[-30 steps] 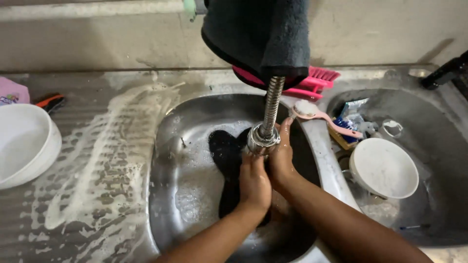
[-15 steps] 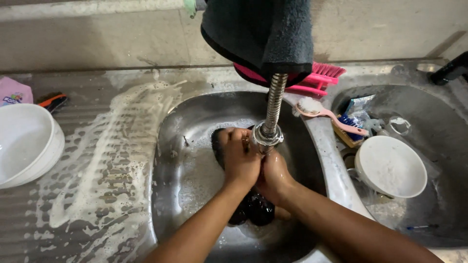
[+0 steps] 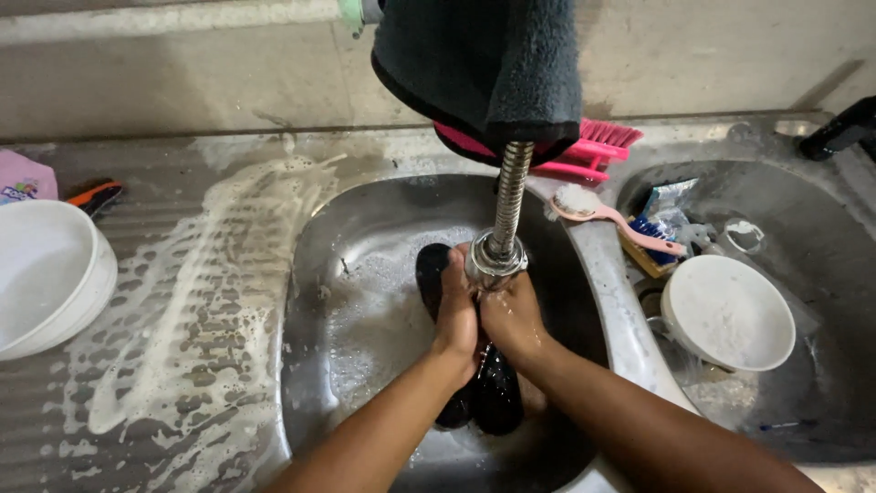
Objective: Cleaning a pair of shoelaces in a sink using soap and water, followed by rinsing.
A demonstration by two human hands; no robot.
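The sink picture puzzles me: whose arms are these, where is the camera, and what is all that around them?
No machine here: a person wears a camera on the head, looking down at their own two arms. The left hand and right hand are pressed together under a bendy metal tap, over dark objects in the steel sink; whether they grip anything is unclear. A dark cloth hangs over the tap. Soap foam covers the drainboard beside a white bowl. The other basin holds another white bowl and a pink brush.
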